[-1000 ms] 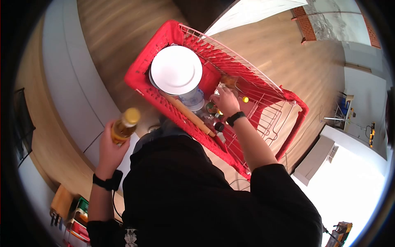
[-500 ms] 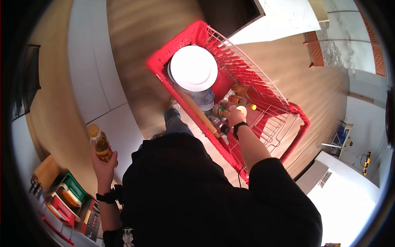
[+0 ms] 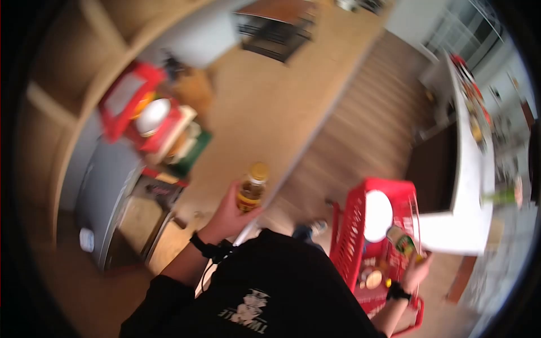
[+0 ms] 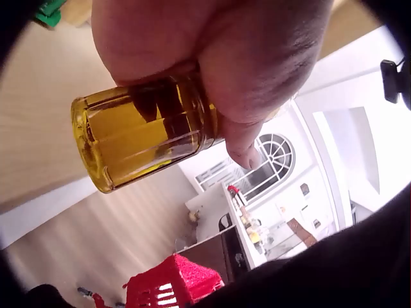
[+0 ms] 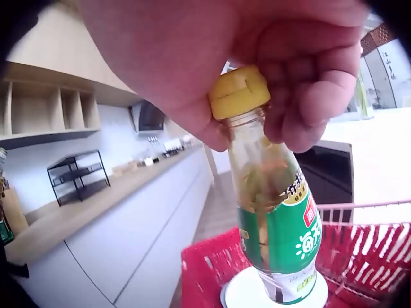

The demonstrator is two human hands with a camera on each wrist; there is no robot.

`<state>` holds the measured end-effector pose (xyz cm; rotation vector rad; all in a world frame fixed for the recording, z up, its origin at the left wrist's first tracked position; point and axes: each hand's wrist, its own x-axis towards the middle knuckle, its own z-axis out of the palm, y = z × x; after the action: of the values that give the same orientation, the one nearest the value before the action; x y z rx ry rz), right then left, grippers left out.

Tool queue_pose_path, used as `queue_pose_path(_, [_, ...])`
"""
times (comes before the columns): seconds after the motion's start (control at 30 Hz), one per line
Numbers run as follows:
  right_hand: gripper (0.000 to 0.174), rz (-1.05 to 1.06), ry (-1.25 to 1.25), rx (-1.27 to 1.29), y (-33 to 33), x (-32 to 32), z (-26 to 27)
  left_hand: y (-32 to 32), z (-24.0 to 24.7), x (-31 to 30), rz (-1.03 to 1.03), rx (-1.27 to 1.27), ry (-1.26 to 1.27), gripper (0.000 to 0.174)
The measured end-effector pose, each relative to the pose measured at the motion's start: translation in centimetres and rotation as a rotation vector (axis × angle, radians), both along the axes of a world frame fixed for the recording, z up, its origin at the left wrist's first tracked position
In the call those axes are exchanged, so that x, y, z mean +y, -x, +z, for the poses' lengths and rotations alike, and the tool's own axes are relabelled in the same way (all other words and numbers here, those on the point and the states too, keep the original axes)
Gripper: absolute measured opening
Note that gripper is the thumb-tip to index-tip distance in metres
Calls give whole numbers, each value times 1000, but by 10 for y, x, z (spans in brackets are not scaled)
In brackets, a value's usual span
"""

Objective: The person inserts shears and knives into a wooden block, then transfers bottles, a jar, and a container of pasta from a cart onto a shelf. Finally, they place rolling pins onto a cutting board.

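In the head view my left hand grips a bottle of amber liquid with a yellow cap, over the wooden counter's edge. The left wrist view shows the bottle's clear base sticking out of that hand. My right hand is above the red cart. It pinches a green-labelled bottle by its yellow cap, the fingers curled near the neck in the right wrist view. White plates lie in the cart, with several small containers beyond them.
A wooden counter runs along the left, bearing a black rack and red and green items at its near end. A white-topped island stands beyond the cart. Wooden floor lies between them.
The view has swung toward the counter. My right hand has come up out of the cart with the green-labelled bottle. The left hand still holds its bottle, now over the counter's edge.
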<state>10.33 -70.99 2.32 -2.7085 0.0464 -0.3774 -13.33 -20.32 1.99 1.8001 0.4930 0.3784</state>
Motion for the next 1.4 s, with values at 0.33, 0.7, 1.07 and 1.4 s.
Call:
queue_pose_path(0.33, [44, 354, -71, -84, 28, 122, 62, 142, 182, 74, 334, -341, -411, 75])
queue_pose_path(0.7, [41, 637, 65, 30, 61, 187, 103, 262, 347, 239, 859, -141, -620, 64])
queue_pose_path(1.07, [46, 619, -65, -12, 86, 179, 111, 254, 313, 372, 1081, -140, -457, 68])
queue_pose_path(1.4, [76, 688, 38, 50, 82, 162, 79, 263, 296, 382, 1027, 94, -378, 73])
